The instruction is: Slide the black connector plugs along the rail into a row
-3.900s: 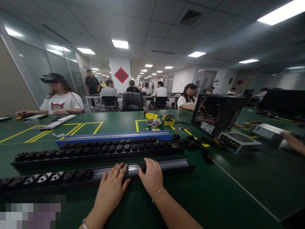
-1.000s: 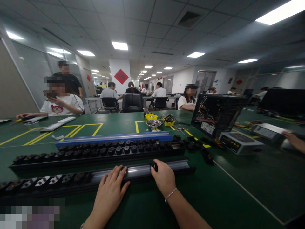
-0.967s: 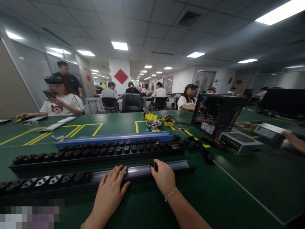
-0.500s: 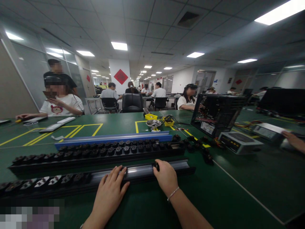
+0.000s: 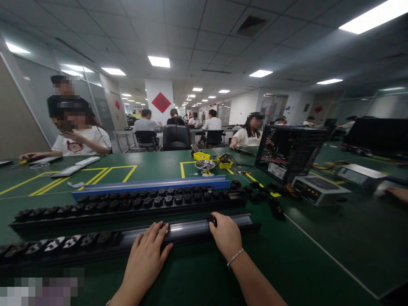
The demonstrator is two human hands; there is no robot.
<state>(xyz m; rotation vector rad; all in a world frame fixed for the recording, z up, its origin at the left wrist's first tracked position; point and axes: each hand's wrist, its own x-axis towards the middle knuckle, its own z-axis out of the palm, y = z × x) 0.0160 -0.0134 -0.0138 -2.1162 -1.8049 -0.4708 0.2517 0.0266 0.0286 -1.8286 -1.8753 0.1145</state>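
A long black rail with a shiny metal channel (image 5: 188, 228) lies across the table in front of me. Several black round pieces with prongs (image 5: 72, 241) sit in its left part. My left hand (image 5: 147, 250) rests on the rail's middle, fingers stretched out and palm down. Farther right, my right hand (image 5: 226, 236) is closed round a small black piece (image 5: 213, 221) at the channel; the fingers hide most of it. Behind lies a second black rail (image 5: 127, 214) filled with rows of similar black pieces, and beyond it a blue rail (image 5: 153, 184).
An open computer case (image 5: 290, 151) and a power supply (image 5: 320, 191) stand at the right. Loose black pieces (image 5: 277, 208) lie near the rails' right ends. A metal bowl (image 5: 205, 165) and a yellow tray (image 5: 201, 156) are at the back. A co-worker's hand (image 5: 397, 193) shows far right.
My right hand has slid slightly right along the channel with the small black piece. My left hand has stayed in place. The co-worker's hand at far right has moved off the other power supply.
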